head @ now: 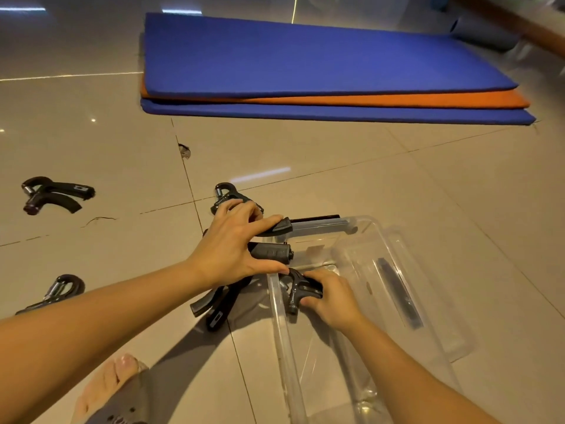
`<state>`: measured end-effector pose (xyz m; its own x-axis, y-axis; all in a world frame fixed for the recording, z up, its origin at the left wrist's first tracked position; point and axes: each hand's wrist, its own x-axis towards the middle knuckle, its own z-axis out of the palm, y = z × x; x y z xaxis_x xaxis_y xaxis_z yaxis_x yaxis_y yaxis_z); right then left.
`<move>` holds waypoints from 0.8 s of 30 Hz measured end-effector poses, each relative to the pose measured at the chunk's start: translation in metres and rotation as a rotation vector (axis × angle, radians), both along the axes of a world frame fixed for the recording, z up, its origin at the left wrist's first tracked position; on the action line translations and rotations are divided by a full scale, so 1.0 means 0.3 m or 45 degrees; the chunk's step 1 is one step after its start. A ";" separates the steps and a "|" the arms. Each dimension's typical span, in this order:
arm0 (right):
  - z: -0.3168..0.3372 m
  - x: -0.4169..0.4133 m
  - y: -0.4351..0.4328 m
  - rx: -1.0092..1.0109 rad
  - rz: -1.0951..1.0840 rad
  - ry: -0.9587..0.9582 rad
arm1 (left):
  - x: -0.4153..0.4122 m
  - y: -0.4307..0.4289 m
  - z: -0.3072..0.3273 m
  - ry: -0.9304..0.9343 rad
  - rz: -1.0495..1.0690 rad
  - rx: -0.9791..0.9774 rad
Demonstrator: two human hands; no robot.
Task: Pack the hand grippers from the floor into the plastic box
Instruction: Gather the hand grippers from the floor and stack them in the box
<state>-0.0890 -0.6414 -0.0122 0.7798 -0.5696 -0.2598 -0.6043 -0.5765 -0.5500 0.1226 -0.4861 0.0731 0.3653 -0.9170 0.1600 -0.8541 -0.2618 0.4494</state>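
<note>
1. On my feed the left hand is spread over a grey-handled gripper just off the far left corner of the clear plastic box. Its fingers curl over the upper handle and the thumb hooks under the lower one, so the gripper is firmly held.
2. The right hand has its fingers curled round a spring-headed gripper. I see the gripper's head right at the box's left rim and the hand inside the walls; I cannot tell whether the gripper touches the bottom.
3. The box stands open on the tiled floor.
4. Four hand grippers lie on the tiles:
   - a splayed gripper beneath the left wrist
   - a hooked gripper just beyond the left fingers
   - a far-left gripper well apart from the rest
   - a near-left gripper, partly hidden by the left forearm
5. Beyond them I see stacked blue and orange mats. A sandalled foot shows at the bottom edge.
</note>
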 end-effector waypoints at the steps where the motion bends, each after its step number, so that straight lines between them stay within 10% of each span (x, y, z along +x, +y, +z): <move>1: -0.010 0.008 -0.017 -0.036 0.019 0.018 | 0.002 -0.004 -0.005 0.000 -0.002 -0.015; 24: -0.106 0.091 -0.015 -0.221 -0.315 0.028 | 0.091 -0.077 0.053 -0.015 -0.098 -0.074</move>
<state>-0.0618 -0.6458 -0.0438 0.6069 -0.7790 -0.1576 -0.7490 -0.4942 -0.4413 0.1498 -0.5093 0.0890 0.2916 -0.9314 0.2179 -0.8762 -0.1687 0.4514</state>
